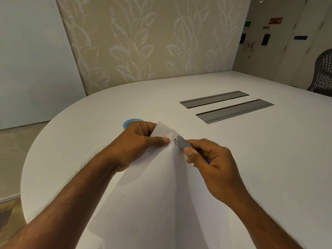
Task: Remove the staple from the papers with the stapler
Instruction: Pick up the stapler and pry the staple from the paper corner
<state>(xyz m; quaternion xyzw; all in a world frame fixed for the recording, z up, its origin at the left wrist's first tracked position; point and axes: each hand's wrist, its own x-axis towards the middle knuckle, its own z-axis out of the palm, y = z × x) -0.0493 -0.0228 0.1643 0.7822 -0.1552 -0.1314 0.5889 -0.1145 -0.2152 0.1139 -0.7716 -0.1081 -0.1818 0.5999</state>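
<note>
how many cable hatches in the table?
2. Far hatch and near hatch lie side by side in the table, beyond the right hand. The papers may hide others.

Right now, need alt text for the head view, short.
A person's left hand pinches the top corner of white papers while the right hand presses the metal end of a stapler against that corner, above a white rounded table. A blue round object peeks out behind the left hand.

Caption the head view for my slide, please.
Left hand pinches papers while right hand works stapler at the corner.
</note>
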